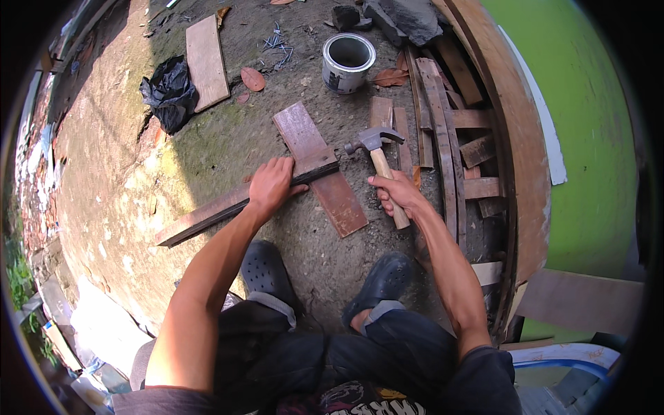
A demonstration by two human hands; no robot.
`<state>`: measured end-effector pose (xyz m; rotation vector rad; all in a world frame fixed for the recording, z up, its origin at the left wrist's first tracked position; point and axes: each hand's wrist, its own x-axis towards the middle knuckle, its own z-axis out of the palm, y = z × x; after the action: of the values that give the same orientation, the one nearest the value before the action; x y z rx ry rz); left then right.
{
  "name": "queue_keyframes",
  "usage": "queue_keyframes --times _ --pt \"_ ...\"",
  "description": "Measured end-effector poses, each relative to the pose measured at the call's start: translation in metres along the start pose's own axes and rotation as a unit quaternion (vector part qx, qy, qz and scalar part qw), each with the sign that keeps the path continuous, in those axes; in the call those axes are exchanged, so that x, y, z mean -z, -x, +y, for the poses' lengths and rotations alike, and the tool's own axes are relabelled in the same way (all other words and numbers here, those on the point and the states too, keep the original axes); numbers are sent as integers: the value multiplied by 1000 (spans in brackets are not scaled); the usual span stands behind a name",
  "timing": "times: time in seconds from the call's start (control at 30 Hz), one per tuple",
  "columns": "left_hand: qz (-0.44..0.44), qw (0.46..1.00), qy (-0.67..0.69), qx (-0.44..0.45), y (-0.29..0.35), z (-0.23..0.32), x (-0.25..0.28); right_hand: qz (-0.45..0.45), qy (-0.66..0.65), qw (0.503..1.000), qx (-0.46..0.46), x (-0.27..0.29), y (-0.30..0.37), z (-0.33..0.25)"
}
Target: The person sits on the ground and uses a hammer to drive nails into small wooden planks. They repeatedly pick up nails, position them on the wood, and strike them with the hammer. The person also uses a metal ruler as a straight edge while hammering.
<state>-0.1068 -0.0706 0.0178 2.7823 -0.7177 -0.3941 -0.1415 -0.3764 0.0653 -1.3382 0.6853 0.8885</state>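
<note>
A claw hammer with a metal head and pale wooden handle is held in my right hand, fingers wrapped round the grip. Its head hangs just right of two crossed wooden pieces. The long narrow wood strip slants up from lower left, its right end lying across a short reddish-brown board. My left hand grips this strip near the crossing. A small dark spot shows on the strip's end, too small to make out.
Ahead stands an open metal can, near scattered nails. A black plastic bag lies beside a plywood piece at the far left. Stacked wood strips and a wooden frame border the right side, against a green surface.
</note>
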Motion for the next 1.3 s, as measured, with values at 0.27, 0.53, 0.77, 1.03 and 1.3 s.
queue_keyframes --times 0.27,0.53,0.77,1.03,1.3 --pt "30 999 -28 1 6 1 -8 125 5 980 155 -5 15 -32" --pt "22 999 -40 2 6 4 -10 20 -14 1000 13 -17 5 10" --pt "32 998 -55 1 7 3 -12 81 -137 983 93 -2 3 -3" --pt "28 998 -59 4 9 1 -16 -9 -10 1000 -27 0 2 -6" --pt "20 997 -70 6 9 4 -14 80 -48 994 53 16 -2 -20"
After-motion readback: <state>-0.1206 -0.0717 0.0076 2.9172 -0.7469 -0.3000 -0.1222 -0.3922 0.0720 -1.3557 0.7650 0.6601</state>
